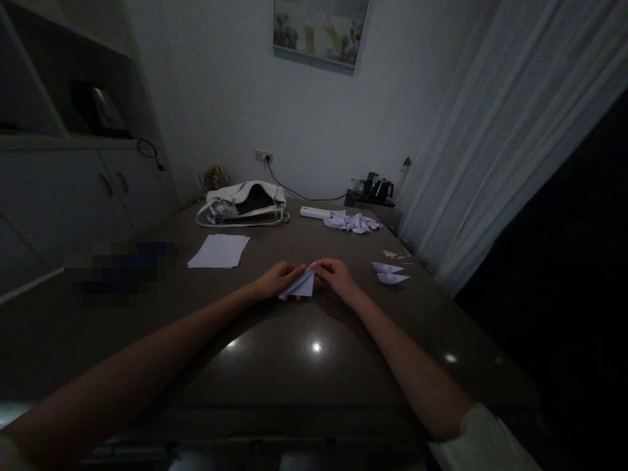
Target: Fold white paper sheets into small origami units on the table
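Note:
Between my two hands, just above the dark table, is a folded piece of white paper (305, 285) with a pointed lower left end. My left hand (279, 280) pinches its left side, thumb on top and fingertips showing beneath. At the paper's upper right corner, my right hand (335, 277) grips with thumb and bent fingers. A stack of white paper sheets (220, 251) lies to the left, beyond my left hand. Two folded paper boats (391, 279) sit on the table to the right of my right hand.
A white handbag (245, 201) stands at the back of the table (275, 366). Farther right are a white long object (315, 212) and a pile of folded papers (354, 222). Small scraps (395, 255) lie near the right edge, beside a sheer curtain (456, 144).

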Demonstrator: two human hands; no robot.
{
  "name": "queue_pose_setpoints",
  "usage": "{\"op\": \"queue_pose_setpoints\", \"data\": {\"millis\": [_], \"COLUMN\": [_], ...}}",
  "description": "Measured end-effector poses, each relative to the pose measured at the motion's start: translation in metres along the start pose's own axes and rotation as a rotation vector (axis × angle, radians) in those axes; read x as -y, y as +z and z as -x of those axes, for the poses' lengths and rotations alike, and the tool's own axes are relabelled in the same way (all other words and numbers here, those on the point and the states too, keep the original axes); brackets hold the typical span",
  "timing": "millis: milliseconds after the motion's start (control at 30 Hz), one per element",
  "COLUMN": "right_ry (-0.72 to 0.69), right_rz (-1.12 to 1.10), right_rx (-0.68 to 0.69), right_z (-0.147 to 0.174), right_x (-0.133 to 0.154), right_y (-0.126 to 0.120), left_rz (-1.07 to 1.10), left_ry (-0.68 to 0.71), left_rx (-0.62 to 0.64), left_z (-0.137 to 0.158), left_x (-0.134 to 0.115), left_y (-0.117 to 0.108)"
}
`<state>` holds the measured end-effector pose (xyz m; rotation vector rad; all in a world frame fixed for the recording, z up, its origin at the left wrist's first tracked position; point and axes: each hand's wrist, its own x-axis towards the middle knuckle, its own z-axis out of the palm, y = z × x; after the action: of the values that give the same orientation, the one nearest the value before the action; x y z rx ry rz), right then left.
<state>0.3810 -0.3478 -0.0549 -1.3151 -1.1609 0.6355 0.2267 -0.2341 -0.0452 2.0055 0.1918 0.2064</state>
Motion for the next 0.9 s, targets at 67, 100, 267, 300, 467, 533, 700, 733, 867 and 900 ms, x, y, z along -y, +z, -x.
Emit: {"op": "queue_pose_setpoints", "data": {"millis": [67,100,267,300,467,533,700,733,867,900], "right_ry": [0.003,0.003,0.006,0.008,0.024,0.029,0.041,0.041,0.033,0.032], "right_rz": [-0.003,-0.004,-0.009,-0.010,-0.016,-0.017,-0.013,-0.011,-0.002,0.001], "right_rx": [0.012,0.015,0.016,0.014,0.012,0.008,-0.002,-0.003,-0.004,-0.001], "right_z": [0.0005,0.0006,0.0011,0.0013,0.0023,0.0021,0.0010,0.0011,0.0022,0.0025], "right_x": [0.0001,0.0000,-0.0001,0.0000,0.0008,0.0010,0.0006,0.0006,0.0013,0.0015], "right_y": [0.0001,0.0001,0.0002,0.0004,0.0015,0.0020,0.0030,0.0032,0.0041,0.0042], "left_rz": [-0.007,-0.013,-0.063,-0.074,-0.144,-0.180,-0.262,-0.274,-0.314,-0.322], "left_ry": [0.001,0.003,0.025,0.030,0.055,0.072,0.112,0.117,0.130,0.134], "left_rx": [0.016,0.015,-0.021,-0.025,-0.045,-0.062,-0.099,-0.103,-0.113,-0.117], "left_z": [-0.0005,-0.0008,-0.0009,-0.0008,-0.0021,-0.0033,-0.0051,-0.0053,-0.0065,-0.0067], "left_x": [0.0006,0.0007,0.0010,0.0013,0.0045,0.0056,0.0054,0.0053,0.0058,0.0058], "left_y": [0.0001,0.0000,-0.0007,-0.0008,-0.0025,-0.0038,-0.0063,-0.0065,-0.0067,-0.0066]}}
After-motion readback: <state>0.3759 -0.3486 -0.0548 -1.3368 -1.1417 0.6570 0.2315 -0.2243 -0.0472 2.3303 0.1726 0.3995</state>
